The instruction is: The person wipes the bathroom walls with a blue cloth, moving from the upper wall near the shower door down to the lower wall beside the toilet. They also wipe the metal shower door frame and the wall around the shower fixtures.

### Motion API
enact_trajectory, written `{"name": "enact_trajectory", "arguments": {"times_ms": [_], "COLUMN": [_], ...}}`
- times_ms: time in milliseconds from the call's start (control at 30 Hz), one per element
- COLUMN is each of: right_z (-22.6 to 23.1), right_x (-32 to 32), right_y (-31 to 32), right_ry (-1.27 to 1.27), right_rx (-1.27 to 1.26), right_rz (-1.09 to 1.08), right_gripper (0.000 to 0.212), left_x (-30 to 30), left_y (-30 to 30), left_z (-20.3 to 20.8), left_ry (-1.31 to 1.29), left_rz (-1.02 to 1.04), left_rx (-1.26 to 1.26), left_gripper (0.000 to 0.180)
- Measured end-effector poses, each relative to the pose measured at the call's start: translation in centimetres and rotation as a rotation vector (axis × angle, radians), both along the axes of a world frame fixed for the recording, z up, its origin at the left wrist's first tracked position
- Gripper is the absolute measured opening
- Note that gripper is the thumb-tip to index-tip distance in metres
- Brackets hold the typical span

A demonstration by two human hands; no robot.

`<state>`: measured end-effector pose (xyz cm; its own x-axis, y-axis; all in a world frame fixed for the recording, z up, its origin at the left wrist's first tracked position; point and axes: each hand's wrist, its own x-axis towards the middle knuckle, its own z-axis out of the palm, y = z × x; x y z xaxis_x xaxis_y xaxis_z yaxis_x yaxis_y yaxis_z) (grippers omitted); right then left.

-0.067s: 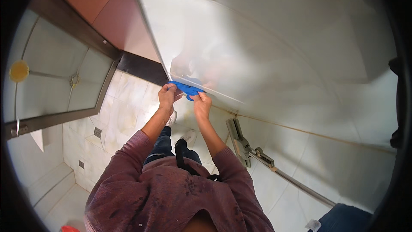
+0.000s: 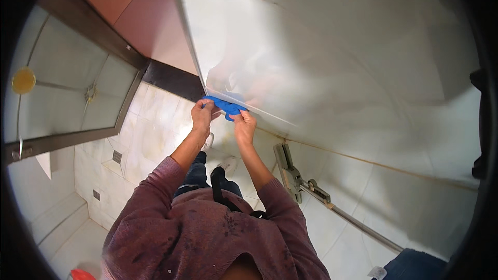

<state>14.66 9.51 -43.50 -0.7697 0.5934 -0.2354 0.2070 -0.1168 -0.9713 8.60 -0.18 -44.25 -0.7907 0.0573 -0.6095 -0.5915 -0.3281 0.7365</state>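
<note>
A bunched blue cloth (image 2: 226,106) is stretched between my two hands, close against the lower part of the glossy pale wall (image 2: 332,62), which mirrors it faintly. My left hand (image 2: 202,117) pinches the cloth's left end, thumb on top. At its right end my right hand (image 2: 244,127) grips it between thumb and fingers. Part of the cloth is hidden behind my fingers.
A glass-paned door (image 2: 67,88) in a dark frame stands to the left. Right of me, a mop (image 2: 290,173) with a metal pole rests by the wall. Dark blue fabric (image 2: 415,267) lies lower right, and a red item (image 2: 82,275) shows at lower left.
</note>
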Motion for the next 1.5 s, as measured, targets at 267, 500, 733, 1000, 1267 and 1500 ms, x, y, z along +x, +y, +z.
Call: {"name": "enact_trajectory", "arguments": {"times_ms": [267,500,733,1000,1267,1500], "right_z": [9.6,9.1,0.2,-0.4,11.7,18.5], "right_x": [-3.1,-3.6,-2.7,-0.7,1.5,3.1], "right_y": [-3.6,-3.7,-2.8,-1.8,-0.6,1.8], "right_ry": [0.294,0.306,-0.12,-0.105,0.228,0.436], "right_rx": [0.033,0.138,-0.187,-0.204,-0.046,0.119], "right_rz": [0.21,0.202,0.139,0.012,-0.117,-0.225], "right_gripper": [0.015,0.018,0.023,0.02,0.019,0.018], "left_x": [-4.3,-5.1,-2.5,1.4,2.5,2.7], "left_y": [-2.4,0.9,-0.5,0.0,2.1,3.0], "left_z": [8.9,9.6,-0.6,-1.8,10.4,16.2], "left_ry": [0.561,0.656,0.438,0.372,0.62,1.178], "left_rz": [0.214,0.135,-0.033,-0.145,-0.193,-0.096], "left_rx": [-0.165,-0.02,-0.253,-0.384,-0.196,-0.249], "left_gripper": [0.007,0.02,0.025,0.012,0.01,0.019]}}
